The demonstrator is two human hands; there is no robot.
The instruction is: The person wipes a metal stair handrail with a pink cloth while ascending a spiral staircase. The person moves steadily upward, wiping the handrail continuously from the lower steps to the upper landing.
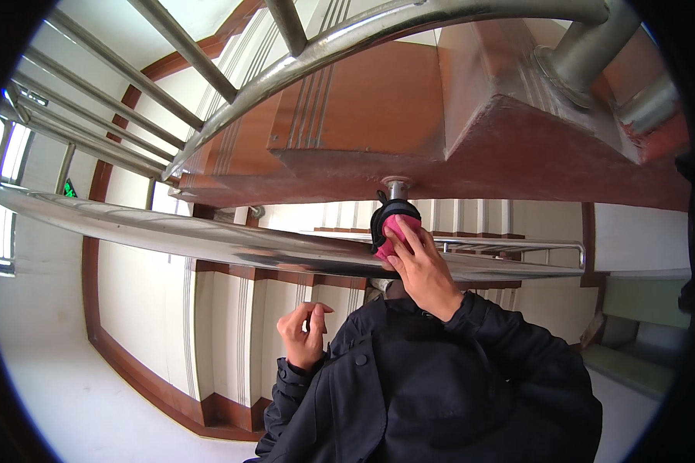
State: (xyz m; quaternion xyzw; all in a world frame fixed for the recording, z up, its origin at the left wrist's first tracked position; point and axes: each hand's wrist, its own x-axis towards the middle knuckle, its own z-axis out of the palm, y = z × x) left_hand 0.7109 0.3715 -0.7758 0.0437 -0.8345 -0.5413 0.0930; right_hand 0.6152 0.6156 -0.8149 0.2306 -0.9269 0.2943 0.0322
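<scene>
My right hand (425,272) presses a pink-and-black cloth (395,223) against a polished metal handrail (255,250). The cloth wraps over the top of the rail, its black edge lying beside a short metal support post (398,188). Under my fingers the pink side shows; what lies beneath the cloth is hidden. My left hand (303,335) hangs in the air below the rail, in front of my dark jacket. Its fingers are loosely curled, with a gap between thumb and fingers, and nothing shows in it.
Tiled steps (284,301) descend beneath the rail. Above, a brown-red stair edge (359,110) carries a curved metal railing (301,55) with several bars. A lower metal railing (547,244) runs behind the handrail. A bright window (3,197) is at far left, and white wall (40,359) bounds the stairs.
</scene>
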